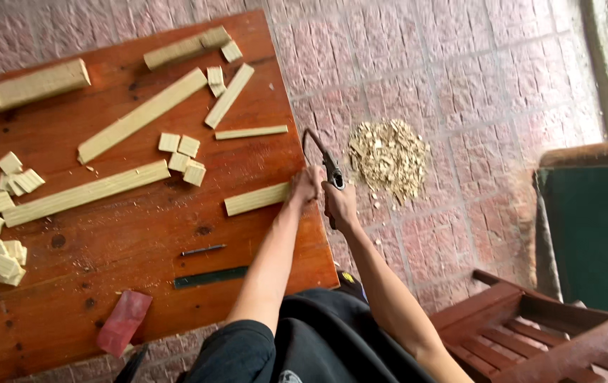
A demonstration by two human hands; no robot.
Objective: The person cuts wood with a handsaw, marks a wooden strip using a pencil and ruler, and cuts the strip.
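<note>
A: Holding that short wood strip (pixel 256 199) at the table (pixel 134 234) edge looks risky. The left hand (pixel 305 186) presses down on its end, fingers closed over it, right beside the saw (pixel 329 167).

B: And the right hand (pixel 339 204) is clamped round the saw handle, just off the table's edge. The two hands are nearly touching.

A: That is my worry. If the blade jumps out of its cut, it lands on the left fingers, because they sit so close to it.

B: The strip could also swivel. Only one hand pins it and nothing else braces it, so a hard push may twist it loose.

A: The offcut has only the brick floor (pixel 460 85) below it, near the sawdust pile (pixel 389 157). It may snap off early and splinter.

B: The small blocks (pixel 183 157) and long strips (pixel 84 193) lie well apart, so they seem safe from a slip.
</note>
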